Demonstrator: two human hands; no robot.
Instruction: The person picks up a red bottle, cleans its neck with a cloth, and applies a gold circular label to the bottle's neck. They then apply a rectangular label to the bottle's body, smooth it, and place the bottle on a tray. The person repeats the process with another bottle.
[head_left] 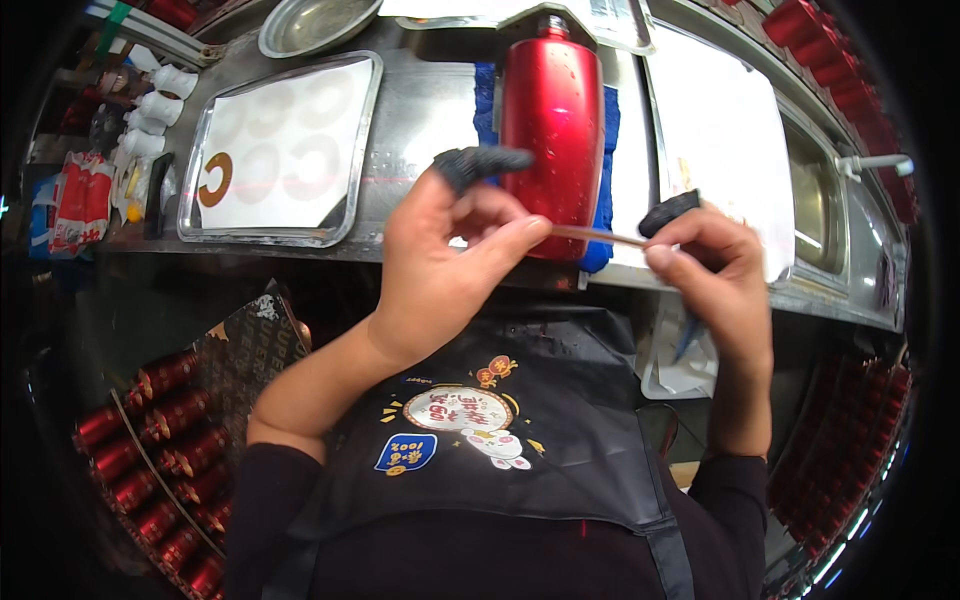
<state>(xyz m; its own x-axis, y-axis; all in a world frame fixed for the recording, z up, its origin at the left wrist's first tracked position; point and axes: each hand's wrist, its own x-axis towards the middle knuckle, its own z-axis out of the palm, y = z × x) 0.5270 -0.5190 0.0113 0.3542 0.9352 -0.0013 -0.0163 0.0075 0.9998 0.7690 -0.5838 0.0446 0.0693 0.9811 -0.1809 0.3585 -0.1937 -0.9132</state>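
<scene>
A thin brownish strip point(600, 235), seen nearly edge-on, is stretched between my two hands in front of the bottle. My left hand point(435, 250) pinches its left end between thumb and fingers, with a black-covered index finger raised. At the other end, my right hand point(715, 265) pinches it too; a black cover is also on one of its fingers. Just behind the strip, a glossy red bottle point(553, 110) lies on a blue cloth point(609, 140), its neck pointing away from me. Water drops dot the bottle's surface.
At left, a shallow metal tray point(372, 100) holds a white sheet with pale rings and a brown C-shaped piece point(215, 180). Behind it stands a metal bowl point(315, 25). A white board point(720, 110) and a sink point(815, 200) with tap are at right. Red bottles point(160, 425) fill racks below.
</scene>
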